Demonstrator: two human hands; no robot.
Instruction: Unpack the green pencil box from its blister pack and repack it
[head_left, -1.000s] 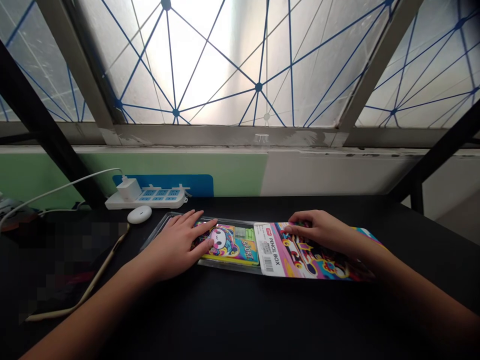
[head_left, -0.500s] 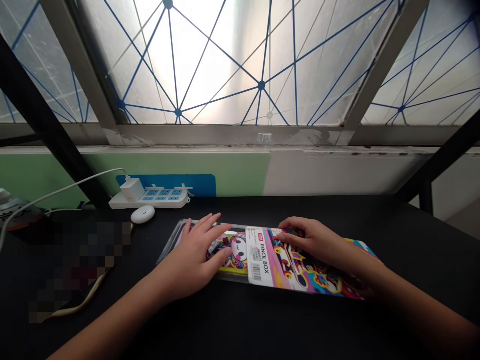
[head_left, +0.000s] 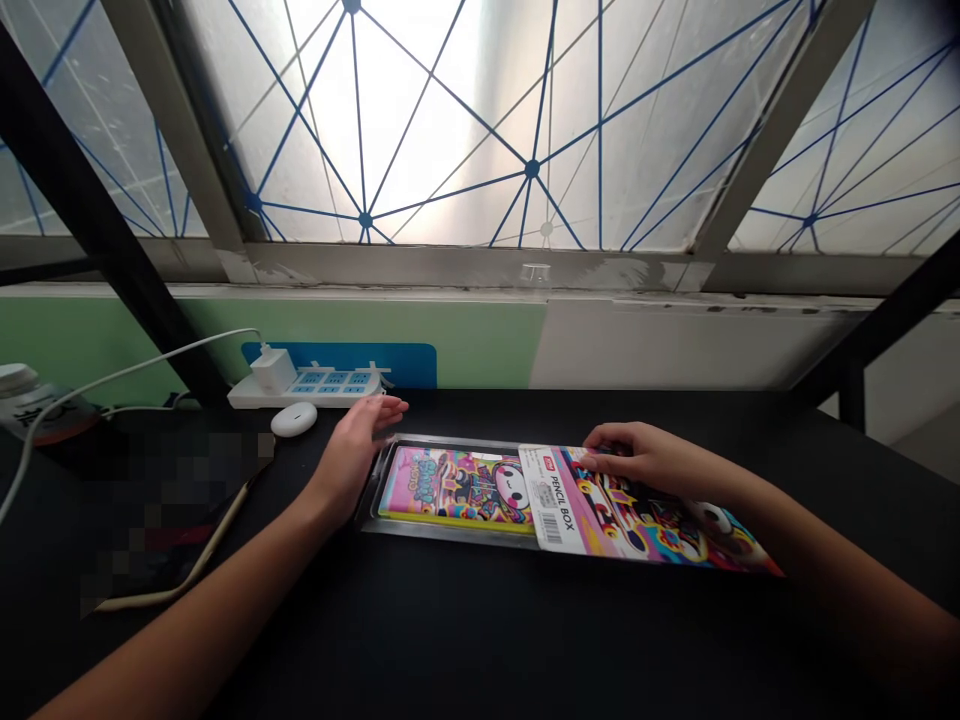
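Note:
A colourful pencil box (head_left: 457, 487) with cartoon pictures lies in a clear plastic tray (head_left: 457, 537) on the black desk. Its right part is covered by a printed cardboard sleeve (head_left: 570, 510) marked "PENCIL BOX", and the tray sticks out to the left. My right hand (head_left: 637, 455) grips the sleeve at its far edge, thumb on top and fingers curled over. At the tray's left end is my left hand (head_left: 356, 450), fingers stretched out and pointing right; whether it touches the tray rim is hard to tell.
A white power strip (head_left: 330, 388) with a plugged-in charger (head_left: 274, 370) stands by the wall. In front of it lies a round white case (head_left: 294, 419). A bottle (head_left: 37, 405) is at the far left, near a blurred item with a tan edge (head_left: 202, 570).
My left hand has moved off the pencil box to the tray's left end, uncovering the box. Tray and sleeve sit further right in view, and more of the tray shows.

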